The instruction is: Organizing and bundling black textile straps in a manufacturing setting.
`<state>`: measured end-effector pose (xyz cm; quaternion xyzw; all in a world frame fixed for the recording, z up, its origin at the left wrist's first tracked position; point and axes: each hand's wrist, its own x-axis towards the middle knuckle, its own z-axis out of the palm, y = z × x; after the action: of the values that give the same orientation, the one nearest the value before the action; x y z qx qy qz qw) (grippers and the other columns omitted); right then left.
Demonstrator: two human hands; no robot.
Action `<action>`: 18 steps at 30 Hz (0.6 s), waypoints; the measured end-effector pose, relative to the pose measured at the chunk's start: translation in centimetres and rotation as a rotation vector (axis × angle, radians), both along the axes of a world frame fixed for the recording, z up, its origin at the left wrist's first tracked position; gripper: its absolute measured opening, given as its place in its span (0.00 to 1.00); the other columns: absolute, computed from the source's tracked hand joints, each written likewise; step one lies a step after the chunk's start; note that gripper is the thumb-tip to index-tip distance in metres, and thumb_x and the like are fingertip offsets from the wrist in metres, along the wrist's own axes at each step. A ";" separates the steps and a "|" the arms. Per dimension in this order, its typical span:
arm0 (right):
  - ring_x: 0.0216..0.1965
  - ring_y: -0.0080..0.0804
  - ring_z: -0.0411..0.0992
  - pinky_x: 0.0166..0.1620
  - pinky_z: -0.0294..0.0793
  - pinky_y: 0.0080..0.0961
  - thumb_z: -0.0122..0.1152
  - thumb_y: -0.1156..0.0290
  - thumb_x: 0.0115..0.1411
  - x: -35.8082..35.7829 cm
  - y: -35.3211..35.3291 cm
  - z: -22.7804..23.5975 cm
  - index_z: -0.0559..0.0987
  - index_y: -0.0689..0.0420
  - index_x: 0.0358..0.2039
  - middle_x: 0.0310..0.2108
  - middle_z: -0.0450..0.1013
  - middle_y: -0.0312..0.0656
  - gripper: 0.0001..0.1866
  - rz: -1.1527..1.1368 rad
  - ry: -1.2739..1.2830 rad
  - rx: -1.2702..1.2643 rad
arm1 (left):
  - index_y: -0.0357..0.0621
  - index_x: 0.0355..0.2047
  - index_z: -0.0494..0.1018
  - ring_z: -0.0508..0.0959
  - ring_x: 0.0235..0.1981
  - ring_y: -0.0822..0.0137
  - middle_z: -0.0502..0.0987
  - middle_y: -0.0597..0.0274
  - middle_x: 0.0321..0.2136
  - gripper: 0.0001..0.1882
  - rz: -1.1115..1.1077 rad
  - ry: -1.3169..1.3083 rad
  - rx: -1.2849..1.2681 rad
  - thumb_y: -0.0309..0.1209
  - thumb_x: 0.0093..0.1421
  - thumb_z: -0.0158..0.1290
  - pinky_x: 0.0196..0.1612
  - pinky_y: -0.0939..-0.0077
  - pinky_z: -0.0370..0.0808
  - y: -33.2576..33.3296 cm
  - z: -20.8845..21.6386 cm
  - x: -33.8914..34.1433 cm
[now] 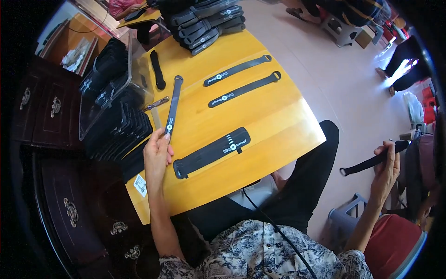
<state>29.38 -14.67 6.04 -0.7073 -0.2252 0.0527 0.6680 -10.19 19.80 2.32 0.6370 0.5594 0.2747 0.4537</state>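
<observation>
My left hand (157, 151) is at the table's left side, its fingertips closed on the lower, printed end of a dark grey strap (174, 104) with a ring at its far end. Out to the right, beyond the table edge, my right hand (386, 169) grips a black strap (364, 164), whose ring end points left. A flat bundle of black straps (204, 156) lies on the table just right of my left hand. Two more ringed straps, an upper one (248, 66) and a lower one (251, 88), lie side by side farther back.
A clear plastic bin (132, 74) with black straps stands at the table's left, beside stacked black straps (121, 125). Grey straps are piled (204, 28) at the back. A rolled black strap (157, 69) and a slim tool (157, 103) lie nearby. A stool (346, 211) stands right.
</observation>
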 end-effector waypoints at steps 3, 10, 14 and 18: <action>0.13 0.08 0.52 0.14 0.47 0.07 0.46 0.61 0.69 -2.2 1.9 0.9 0.75 0.58 0.43 0.28 0.74 0.36 0.15 0.211 0.140 0.131 | 0.34 0.50 0.71 0.63 0.11 0.81 0.67 0.68 0.13 0.17 0.012 0.090 0.033 0.32 0.64 0.50 0.14 0.86 0.59 0.1 -0.4 0.1; 0.12 0.08 0.56 0.13 0.53 0.06 0.45 0.61 0.69 -7.0 7.8 0.9 0.73 0.60 0.42 0.28 0.75 0.39 0.15 0.421 0.473 0.224 | 0.35 0.48 0.71 0.63 0.10 0.81 0.67 0.69 0.11 0.17 0.064 0.101 0.069 0.30 0.62 0.54 0.13 0.86 0.58 0.3 -0.1 -0.7; 0.13 0.10 0.58 0.15 0.57 0.07 0.45 0.60 0.70 -9.0 8.9 -0.2 0.73 0.59 0.42 0.30 0.75 0.40 0.15 0.495 0.633 0.244 | 0.36 0.48 0.72 0.63 0.11 0.82 0.67 0.69 0.12 0.15 0.113 0.082 0.078 0.28 0.62 0.54 0.14 0.87 0.58 -0.6 0.2 -0.1; 0.16 0.13 0.62 0.18 0.63 0.09 0.44 0.59 0.70 -10.7 10.4 -0.2 0.72 0.59 0.44 0.34 0.75 0.42 0.16 0.528 0.705 0.295 | 0.38 0.49 0.72 0.65 0.15 0.83 0.67 0.70 0.15 0.14 0.114 -0.051 0.166 0.26 0.63 0.52 0.17 0.89 0.60 -4.5 2.5 1.6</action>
<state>18.69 -4.27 5.80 -0.4622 -0.1619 0.4257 0.7609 -8.56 15.28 4.80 0.6324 0.5583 0.3616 0.3970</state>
